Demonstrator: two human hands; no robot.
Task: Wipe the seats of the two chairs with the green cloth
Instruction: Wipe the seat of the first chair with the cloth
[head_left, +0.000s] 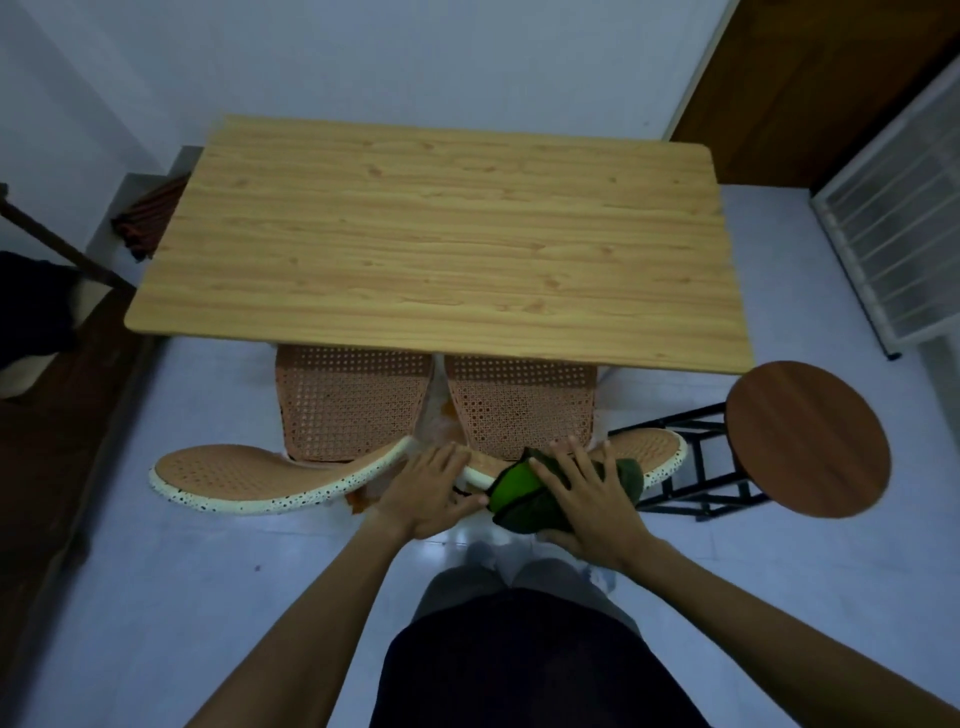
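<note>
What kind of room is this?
Probably a small dining spot at home: a wooden table, two woven chairs tucked under it, and a round stool on a tiled floor.

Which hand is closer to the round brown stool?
The right hand. It rests on the green cloth atop the right chair's backrest, just left of the stool. The left hand lies farther left, between the two chair backs.

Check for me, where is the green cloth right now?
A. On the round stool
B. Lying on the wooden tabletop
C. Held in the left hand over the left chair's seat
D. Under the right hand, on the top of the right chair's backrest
D. The green cloth sits under the spread right hand on the right chair's backrest; the left hand lies flat, with no cloth in it.
</note>
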